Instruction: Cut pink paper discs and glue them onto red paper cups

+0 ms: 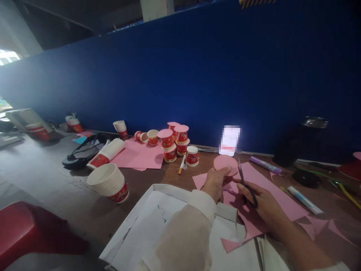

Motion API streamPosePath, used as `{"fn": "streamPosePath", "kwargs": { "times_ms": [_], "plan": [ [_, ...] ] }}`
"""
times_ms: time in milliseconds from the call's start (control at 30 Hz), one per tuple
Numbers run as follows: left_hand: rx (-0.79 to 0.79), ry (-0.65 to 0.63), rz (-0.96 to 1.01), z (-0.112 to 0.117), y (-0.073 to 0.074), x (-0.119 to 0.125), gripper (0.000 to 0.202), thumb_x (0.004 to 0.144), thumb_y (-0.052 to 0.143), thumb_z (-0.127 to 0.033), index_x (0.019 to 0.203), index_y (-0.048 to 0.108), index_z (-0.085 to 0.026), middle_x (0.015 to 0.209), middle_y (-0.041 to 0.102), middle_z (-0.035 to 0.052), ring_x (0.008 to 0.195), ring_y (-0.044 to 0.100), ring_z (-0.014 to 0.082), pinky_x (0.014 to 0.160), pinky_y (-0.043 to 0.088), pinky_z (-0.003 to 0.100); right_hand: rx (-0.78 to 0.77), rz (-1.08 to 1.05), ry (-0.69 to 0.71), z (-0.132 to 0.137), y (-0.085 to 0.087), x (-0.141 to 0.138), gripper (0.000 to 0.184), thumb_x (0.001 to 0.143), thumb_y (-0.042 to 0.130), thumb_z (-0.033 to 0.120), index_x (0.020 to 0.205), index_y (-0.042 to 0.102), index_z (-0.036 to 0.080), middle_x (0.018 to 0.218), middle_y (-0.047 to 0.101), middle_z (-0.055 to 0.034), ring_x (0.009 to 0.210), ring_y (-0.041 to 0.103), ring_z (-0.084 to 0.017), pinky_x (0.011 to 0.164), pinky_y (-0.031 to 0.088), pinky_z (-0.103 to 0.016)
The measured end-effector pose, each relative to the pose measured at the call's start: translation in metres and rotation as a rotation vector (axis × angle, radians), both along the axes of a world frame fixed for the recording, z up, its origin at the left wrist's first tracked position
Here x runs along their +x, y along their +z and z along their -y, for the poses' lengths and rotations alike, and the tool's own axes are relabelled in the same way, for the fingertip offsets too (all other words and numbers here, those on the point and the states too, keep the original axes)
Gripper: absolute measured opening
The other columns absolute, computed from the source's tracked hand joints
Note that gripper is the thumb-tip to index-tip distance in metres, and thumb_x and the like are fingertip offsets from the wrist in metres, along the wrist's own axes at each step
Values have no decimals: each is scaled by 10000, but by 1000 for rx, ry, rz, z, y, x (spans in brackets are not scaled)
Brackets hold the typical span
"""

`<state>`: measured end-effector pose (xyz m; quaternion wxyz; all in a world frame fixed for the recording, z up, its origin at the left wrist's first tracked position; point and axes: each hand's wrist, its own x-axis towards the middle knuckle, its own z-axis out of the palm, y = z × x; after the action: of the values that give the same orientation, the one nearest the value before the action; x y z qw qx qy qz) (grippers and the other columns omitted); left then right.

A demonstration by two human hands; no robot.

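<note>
My left hand (216,183) pinches a round pink paper disc (225,164) by its near edge, thumb on top. Just to its right, my right hand (258,199) grips a pair of dark-handled scissors (243,180), whose blades point up beside the disc's right edge. Beneath both hands lies a large sheet of pink paper (262,184). Beyond them, a cluster of red paper cups (167,142) is stacked with pink discs on top. A single upturned cup (192,156) stands in front of that cluster, beside a marker (182,165).
A white cardboard box lid (141,222) lies in front of me. Nested cups (108,180) stand at the left near a black headset (76,160). A lit phone (229,140) leans on the blue partition (180,75). At right are a purple tube (265,165) and a glue stick (305,200).
</note>
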<state>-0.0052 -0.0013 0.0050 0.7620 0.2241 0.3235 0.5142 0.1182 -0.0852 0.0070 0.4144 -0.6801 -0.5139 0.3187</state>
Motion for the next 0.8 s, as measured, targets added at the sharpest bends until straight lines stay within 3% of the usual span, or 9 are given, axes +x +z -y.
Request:
{"fn": "streamPosePath", "kwargs": {
  "times_ms": [167, 400, 800],
  "plan": [
    [15, -43, 7, 1, -1, -1, 193, 710, 799, -176, 881, 745, -104, 850, 762, 120, 827, 740, 214, 722, 586, 285, 19, -2, 5, 1, 0, 1, 626, 787, 678, 666, 1109, 802, 143, 721, 731, -62, 607, 599, -198, 583, 506, -327],
    [34, -72, 6, 3, 2, -3, 248, 682, 849, -222, 870, 747, -97, 823, 755, 118, 788, 731, 204, 700, 589, 278, 13, 12, 7, 1, 4, -1, 580, 794, 667, 683, 997, 801, 157, 737, 732, -63, 625, 611, -203, 605, 517, -337],
    [38, -43, -13, 4, 5, -3, 206, 688, 843, -191, 847, 751, -98, 823, 760, 117, 757, 730, 191, 735, 598, 281, 14, 8, 1, 1, 2, 1, 597, 783, 693, 672, 1063, 813, 159, 729, 735, -59, 605, 613, -205, 595, 525, -342]
  ]
}}
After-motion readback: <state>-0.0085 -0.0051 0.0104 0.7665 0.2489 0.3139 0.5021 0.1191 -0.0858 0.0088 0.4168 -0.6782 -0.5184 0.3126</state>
